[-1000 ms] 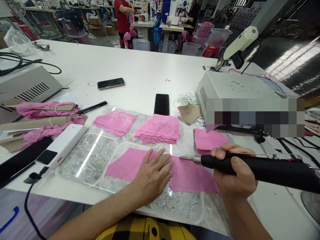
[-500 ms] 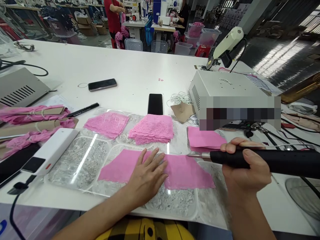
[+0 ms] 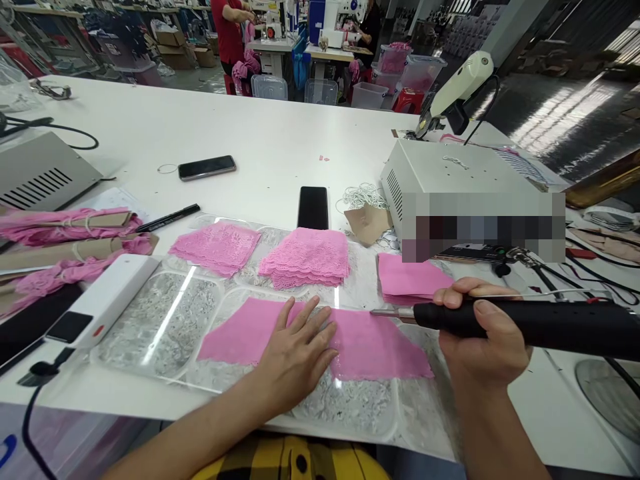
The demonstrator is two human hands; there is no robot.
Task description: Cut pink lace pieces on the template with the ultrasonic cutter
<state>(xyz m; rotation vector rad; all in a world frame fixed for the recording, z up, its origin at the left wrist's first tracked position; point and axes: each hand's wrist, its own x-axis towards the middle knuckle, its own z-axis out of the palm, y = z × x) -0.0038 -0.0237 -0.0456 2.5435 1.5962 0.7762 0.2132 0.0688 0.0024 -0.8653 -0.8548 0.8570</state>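
L hand [image 3: 295,357] lies flat, fingers spread, pinning the pink lace [image 3: 370,347] on the clear plate [image 3: 165,327] at the table's near edge, R hand [image 3: 483,343] wrapped tight on the hot cutter [image 3: 525,323], tip just over the lace's far edge w/o clear contact; looks like pre-cut positioning, next needs tip lowered onto the line w/ cloth kept taut
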